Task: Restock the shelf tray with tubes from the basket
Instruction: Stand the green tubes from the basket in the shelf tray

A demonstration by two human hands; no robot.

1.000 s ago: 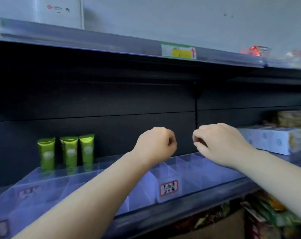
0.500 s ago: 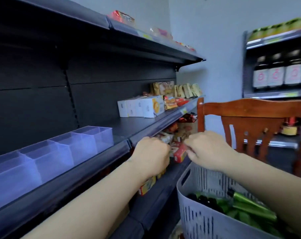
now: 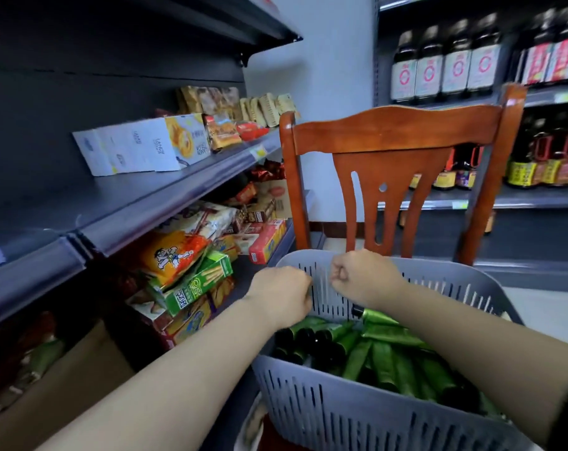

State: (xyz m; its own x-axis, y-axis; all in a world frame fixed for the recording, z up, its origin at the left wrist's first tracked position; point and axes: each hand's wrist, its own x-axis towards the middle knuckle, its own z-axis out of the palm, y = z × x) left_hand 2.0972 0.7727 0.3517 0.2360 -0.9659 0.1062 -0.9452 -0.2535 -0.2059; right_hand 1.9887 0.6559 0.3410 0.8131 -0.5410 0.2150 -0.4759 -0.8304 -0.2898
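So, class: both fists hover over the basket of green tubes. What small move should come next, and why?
Probably lower the right hand and open it onto a green tube in the grey basket: both fists look empty, the left hand too, and the tubes lie just below.

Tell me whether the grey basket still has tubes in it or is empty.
Not empty. The grey basket holds a pile of green tubes with dark caps, lying on their sides. How deep the pile goes cannot be told.
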